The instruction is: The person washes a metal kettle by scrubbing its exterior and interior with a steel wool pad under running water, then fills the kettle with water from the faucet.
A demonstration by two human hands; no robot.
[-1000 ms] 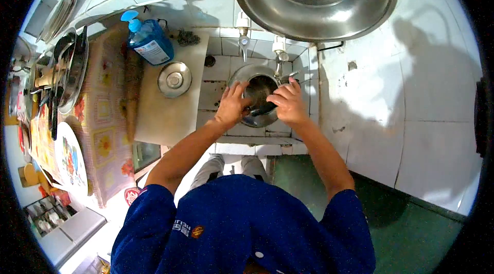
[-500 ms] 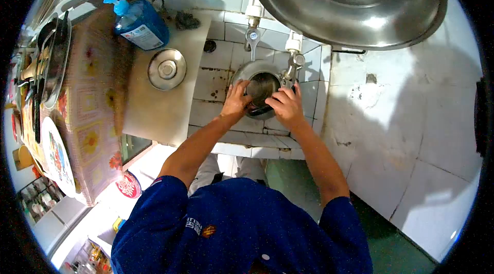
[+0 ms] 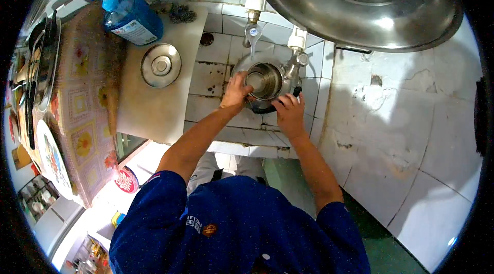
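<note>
A round metal pot [image 3: 266,81] with a wide opening sits in the tiled sink, under the taps. My left hand [image 3: 236,91] grips its left rim, thumb over the edge. On the lower right side, my right hand [image 3: 290,114] has its fingers curled at a dark part of the pot, perhaps its handle. A tap [image 3: 252,34] with a lever points down behind the opening, and a second tap [image 3: 294,63] stands beside it at the right. The round metal lid [image 3: 161,65] lies on the pale board to the left.
A blue pump bottle [image 3: 135,19] and a dark scrubber [image 3: 182,13] stand at the back of the board [image 3: 154,109]. Overhead at the right hangs a large metal basin [image 3: 360,6]. A patterned cloth [image 3: 82,104], plate [image 3: 54,155] and pans are at the left.
The view has shifted. The pot has tilted, so its ridged inside shows more. My right hand has slid down from the rim to the pot's lower right side.
</note>
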